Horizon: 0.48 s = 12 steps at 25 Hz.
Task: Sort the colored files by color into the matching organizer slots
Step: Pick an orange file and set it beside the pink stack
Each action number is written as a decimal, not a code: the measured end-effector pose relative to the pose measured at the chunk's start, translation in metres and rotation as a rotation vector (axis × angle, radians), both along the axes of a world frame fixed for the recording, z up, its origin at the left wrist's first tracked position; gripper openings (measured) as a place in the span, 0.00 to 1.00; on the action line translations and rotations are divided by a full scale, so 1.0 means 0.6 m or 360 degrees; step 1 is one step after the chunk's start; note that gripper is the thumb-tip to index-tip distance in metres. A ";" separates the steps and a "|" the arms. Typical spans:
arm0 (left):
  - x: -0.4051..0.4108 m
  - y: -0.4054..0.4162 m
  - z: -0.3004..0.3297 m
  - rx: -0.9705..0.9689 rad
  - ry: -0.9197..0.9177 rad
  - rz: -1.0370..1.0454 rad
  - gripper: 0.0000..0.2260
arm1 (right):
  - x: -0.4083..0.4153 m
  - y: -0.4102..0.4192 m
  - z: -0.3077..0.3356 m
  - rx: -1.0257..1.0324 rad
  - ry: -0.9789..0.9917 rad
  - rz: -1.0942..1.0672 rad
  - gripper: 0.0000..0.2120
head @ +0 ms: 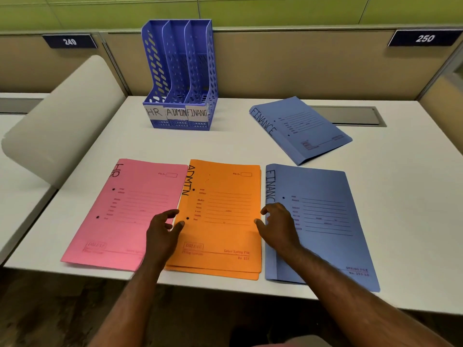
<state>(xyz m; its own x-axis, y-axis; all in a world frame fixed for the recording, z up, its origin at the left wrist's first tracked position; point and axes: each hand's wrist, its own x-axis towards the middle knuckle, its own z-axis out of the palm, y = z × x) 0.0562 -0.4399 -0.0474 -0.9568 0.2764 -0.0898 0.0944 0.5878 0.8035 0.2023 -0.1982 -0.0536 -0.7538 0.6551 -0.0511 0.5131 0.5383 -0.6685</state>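
Hands (pixel 160 231) (pixel 278 225) flank orange files' (pixel 225 236) side edges.

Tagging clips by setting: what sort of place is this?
Most likely an office cubicle: numbered partition plates (249, 250), a white desk, and a blue file organizer labelled HR, ADMIN, FINANCE.

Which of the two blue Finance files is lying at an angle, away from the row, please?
The far blue file, right of the organizer, lies skewed. The near blue file sits squarely in the row beside the orange files.
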 end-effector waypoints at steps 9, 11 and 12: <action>-0.046 0.236 0.058 0.0141 0.0204 -0.0308 0.15 | -0.026 0.220 0.035 0.0041 0.0137 -0.0183 0.16; -0.054 0.299 0.062 0.0145 0.0231 -0.0381 0.15 | -0.030 0.279 0.038 0.0053 0.0127 -0.0218 0.17; -0.057 0.331 0.064 0.0144 0.0237 -0.0416 0.15 | -0.032 0.309 0.039 0.0062 0.0123 -0.0236 0.18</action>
